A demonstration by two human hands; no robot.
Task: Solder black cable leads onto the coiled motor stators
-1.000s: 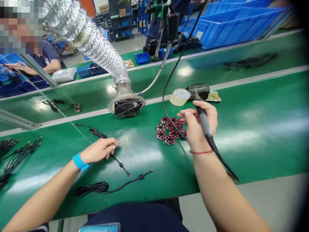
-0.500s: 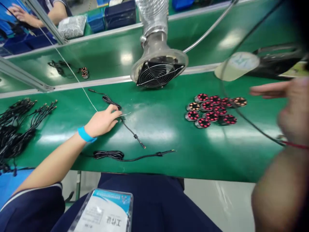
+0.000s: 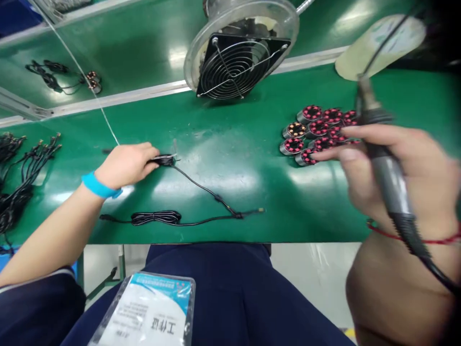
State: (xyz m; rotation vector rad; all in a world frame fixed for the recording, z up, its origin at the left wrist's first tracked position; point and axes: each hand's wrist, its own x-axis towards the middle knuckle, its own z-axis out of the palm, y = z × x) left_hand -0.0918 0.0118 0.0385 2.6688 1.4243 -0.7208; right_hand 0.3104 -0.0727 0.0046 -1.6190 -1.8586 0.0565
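Observation:
My left hand (image 3: 124, 164), with a blue wristband, lies on the green table and pinches a black cable (image 3: 201, 186) near its bundled part, with a thin bright wire sticking out by the fingertips. A second black cable (image 3: 158, 218) with a coiled section lies closer to me. My right hand (image 3: 399, 173) is raised near the camera, closed round a soldering iron (image 3: 387, 168) whose cord runs off to the lower right. Just beyond that hand sits a cluster of several round red-and-black parts (image 3: 313, 129).
A fume extractor fan (image 3: 239, 53) stands at the back centre. A roll of tape (image 3: 378, 45) is at the back right. Bundles of black cables (image 3: 21, 168) lie at the left. More cable and round parts (image 3: 91, 81) rest on the far belt. A badge (image 3: 147, 312) hangs over my lap.
The view has tilted down and closer to the table. My left hand slid the cable leftward. My right hand with the soldering iron came nearer the camera, over the round parts.

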